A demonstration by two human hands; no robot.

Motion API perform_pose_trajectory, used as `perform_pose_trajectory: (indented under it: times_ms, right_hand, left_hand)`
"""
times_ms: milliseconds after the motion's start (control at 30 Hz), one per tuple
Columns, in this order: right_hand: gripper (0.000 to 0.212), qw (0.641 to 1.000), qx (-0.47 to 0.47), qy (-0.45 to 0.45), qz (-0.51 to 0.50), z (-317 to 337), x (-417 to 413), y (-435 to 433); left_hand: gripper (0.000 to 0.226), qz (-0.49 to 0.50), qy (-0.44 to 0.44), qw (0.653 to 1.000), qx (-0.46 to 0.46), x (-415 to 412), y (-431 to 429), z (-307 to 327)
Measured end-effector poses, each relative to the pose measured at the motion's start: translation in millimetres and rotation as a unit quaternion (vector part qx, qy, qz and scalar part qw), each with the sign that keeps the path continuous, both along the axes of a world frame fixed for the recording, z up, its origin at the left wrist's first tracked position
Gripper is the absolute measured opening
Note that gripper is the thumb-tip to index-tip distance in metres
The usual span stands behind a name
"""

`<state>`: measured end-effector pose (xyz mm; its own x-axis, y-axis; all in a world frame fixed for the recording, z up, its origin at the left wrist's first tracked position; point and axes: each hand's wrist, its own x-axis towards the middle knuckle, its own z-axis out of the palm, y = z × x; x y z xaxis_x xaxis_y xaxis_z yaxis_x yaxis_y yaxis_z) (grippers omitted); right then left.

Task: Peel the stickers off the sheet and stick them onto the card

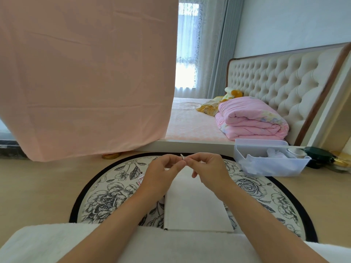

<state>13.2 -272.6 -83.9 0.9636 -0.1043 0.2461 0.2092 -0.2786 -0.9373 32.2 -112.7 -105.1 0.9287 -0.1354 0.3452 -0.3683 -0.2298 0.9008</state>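
Beyond the towel (57, 242), both hands (161, 174) (209, 168) pinch a sticker (182, 157) (above the card (197, 207)).

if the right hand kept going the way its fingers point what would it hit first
The right hand points left, so it would meet the left hand almost at once: both pinch the same small sticker. Depth seems matched, from one view.

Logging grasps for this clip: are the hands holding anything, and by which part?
Left hand and right hand together pinch a small white piece by its lower part, above the card; too small to identify.
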Motion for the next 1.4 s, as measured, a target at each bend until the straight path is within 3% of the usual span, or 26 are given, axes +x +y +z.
perform_pose_trajectory:
  times_ms: [167, 500, 600, 700, 833, 933, 1033, 1233, 1400]
  right_hand:
    - [0.01, 1.0, 0.005, 0.002, 0.007, 7, -4, -12]
    - [0.011, 0.996, -0.022, -0.015, -0.08, 21, -5, -86]
    - [0.016, 0.984, -0.097, -0.045, -0.145, 22, 4, -120]
    - [0.01, 0.948, -0.207, -0.066, -0.232, 25, 12, -151]
    - [0.012, 0.9, -0.341, -0.008, -0.272, 27, 20, -175]
    - [0.016, 0.896, -0.355, 0.015, -0.265, 25, 24, -179]
    - [0.021, 0.902, -0.361, -0.02, -0.236, 29, 22, -168]
    - [0.017, 0.932, -0.349, -0.077, -0.064, 28, 8, -103]
    - [0.019, 0.911, -0.388, -0.137, -0.03, 16, 11, -51]
  left_hand:
    - [0.009, 0.011, 0.037, 0.999, -0.024, -3, -15, 10]
    - [0.014, -0.037, 0.041, 0.994, 0.089, 14, -75, 26]
    - [0.018, -0.06, 0.058, 0.99, 0.114, 21, -95, 27]
    - [0.021, -0.063, 0.057, 0.987, 0.134, 28, -107, 25]
    - [0.018, -0.053, 0.055, 0.984, 0.159, 31, -112, 18]
    - [0.019, -0.05, 0.058, 0.982, 0.173, 32, -109, 12]
    - [0.018, -0.044, 0.07, 0.983, 0.167, 32, -103, 11]
    - [0.022, -0.038, 0.094, 0.988, 0.12, 24, -77, 19]
    - [0.024, -0.038, 0.136, 0.987, 0.078, 19, -40, 25]
